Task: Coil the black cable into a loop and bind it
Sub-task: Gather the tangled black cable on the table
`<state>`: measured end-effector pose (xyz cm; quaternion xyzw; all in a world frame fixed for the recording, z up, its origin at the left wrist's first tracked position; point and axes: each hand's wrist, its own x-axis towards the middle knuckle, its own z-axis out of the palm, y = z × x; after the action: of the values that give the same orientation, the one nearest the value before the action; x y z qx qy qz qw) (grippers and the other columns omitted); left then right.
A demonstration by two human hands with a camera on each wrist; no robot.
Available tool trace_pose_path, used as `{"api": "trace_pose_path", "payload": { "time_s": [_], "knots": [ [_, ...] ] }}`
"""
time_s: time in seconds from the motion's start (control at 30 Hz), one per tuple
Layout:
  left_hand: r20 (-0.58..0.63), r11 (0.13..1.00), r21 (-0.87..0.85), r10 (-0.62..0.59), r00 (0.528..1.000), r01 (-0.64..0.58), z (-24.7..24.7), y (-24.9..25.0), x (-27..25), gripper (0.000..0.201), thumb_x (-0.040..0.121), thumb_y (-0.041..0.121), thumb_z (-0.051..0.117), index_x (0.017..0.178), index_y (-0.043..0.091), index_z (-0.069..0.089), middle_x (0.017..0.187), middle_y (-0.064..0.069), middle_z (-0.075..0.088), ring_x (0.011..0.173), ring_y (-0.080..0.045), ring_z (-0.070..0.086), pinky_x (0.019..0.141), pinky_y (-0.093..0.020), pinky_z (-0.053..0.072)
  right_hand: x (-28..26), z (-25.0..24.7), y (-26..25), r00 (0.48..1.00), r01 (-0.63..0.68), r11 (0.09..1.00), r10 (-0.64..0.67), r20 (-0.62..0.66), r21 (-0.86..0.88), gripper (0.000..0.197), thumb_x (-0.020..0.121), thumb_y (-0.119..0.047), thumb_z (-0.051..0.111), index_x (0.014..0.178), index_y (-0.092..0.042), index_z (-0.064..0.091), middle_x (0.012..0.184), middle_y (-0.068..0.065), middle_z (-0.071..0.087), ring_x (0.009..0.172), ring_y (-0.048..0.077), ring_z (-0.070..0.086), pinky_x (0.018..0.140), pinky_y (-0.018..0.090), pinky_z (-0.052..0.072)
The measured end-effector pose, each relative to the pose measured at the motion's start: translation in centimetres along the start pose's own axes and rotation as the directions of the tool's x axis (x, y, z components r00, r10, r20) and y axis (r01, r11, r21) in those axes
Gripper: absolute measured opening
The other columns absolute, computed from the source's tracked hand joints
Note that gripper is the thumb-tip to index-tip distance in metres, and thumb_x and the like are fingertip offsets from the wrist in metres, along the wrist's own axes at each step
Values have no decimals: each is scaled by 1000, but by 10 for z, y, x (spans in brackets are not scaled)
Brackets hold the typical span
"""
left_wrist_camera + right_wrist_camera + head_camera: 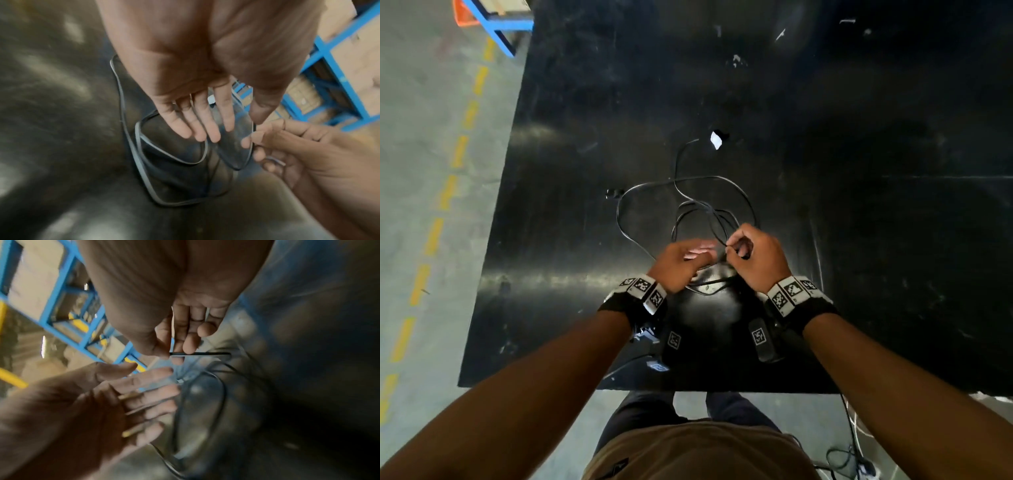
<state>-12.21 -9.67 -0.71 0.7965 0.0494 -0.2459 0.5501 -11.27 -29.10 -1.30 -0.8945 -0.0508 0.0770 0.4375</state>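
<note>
The black cable (722, 180) lies in loose, overlapping loops on the black table (585, 308). One end carries a white tag (716, 139) at the far side, and a small plug (614, 193) lies to the left. My right hand (732, 246) pinches a strand of the cable (205, 353) between thumb and fingers (180, 344) at the near side of the loops. My left hand (700, 248) hovers just left of it with fingers (205, 129) straight, holding nothing, above the cable loops (139, 162).
The table's left edge borders a grey floor with a dashed yellow line (448, 192). A blue shelf frame (496, 27) and an orange crate (460, 15) stand at the far left. Loose wires (852, 455) lie on the floor at the near right.
</note>
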Motion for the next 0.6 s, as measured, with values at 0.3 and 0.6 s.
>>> {"api": "trace_pose_path", "payload": {
  "time_s": [0.3,0.6],
  "knots": [
    [-147,920,-287,233,961,-267,-27,94,-8,30,104,25,58,129,14,72,126,-3,76,124,-24,68,105,-45,54,22,-39,-60,995,93,932,-78,-58,349,13,84,-6,75,88,-15,67,88,-4,74,83,11,72,80,28,57],
    [-304,728,-550,281,910,-409,-79,189,-22,28,108,21,47,119,16,72,112,-3,79,113,-17,72,97,-37,55,51,-89,-120,975,197,773,-219,-39,603,15,97,0,61,100,8,72,82,-1,75,60,7,57,58,22,47]
  ]
}}
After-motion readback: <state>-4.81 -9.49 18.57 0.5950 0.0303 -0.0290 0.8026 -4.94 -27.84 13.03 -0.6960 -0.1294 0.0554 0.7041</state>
